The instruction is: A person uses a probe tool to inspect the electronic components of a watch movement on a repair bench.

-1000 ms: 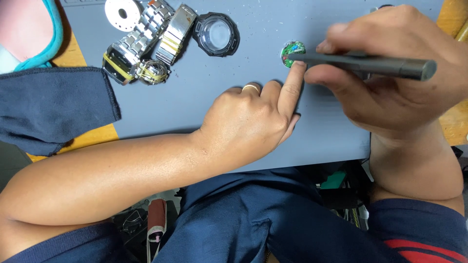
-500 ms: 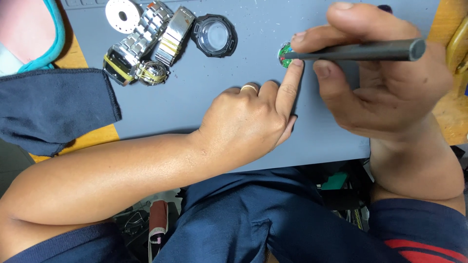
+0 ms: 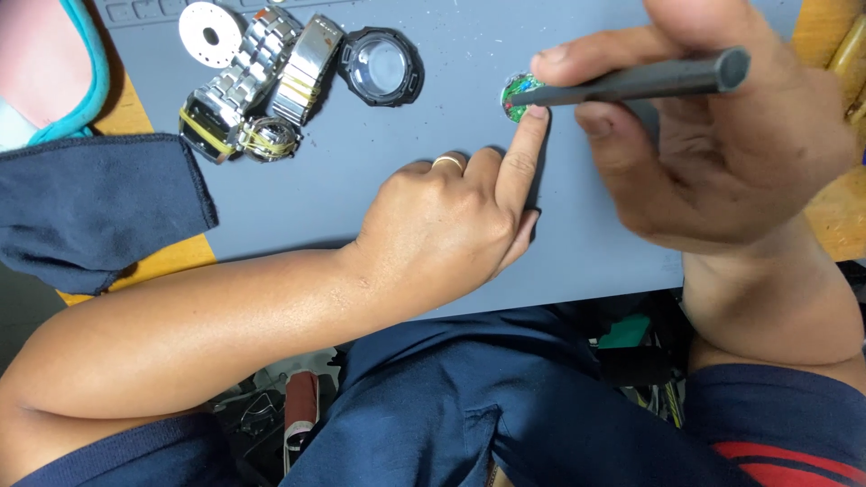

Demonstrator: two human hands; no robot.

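A small round green part (image 3: 517,96) lies on the grey mat (image 3: 433,216) of the worktop, toward the far right. It is pinned by the outstretched forefinger of the left hand (image 3: 451,225), the other fingers curled. A dark slim tool (image 3: 640,81) is pinched in the right hand (image 3: 713,144), its tip touching the part. A metal watch band (image 3: 262,81) and black watch case (image 3: 381,66) lie far left.

one head-worn camera looks steeply down from above, close over a grey mat (image 3: 433,207). the left hand (image 3: 451,225) sits mid-frame, its forefinger reaching up the frame. the right hand (image 3: 713,153) fills the upper right, cut by the top edge. lap and forearms fill the lower frame. no second view shares this scene.
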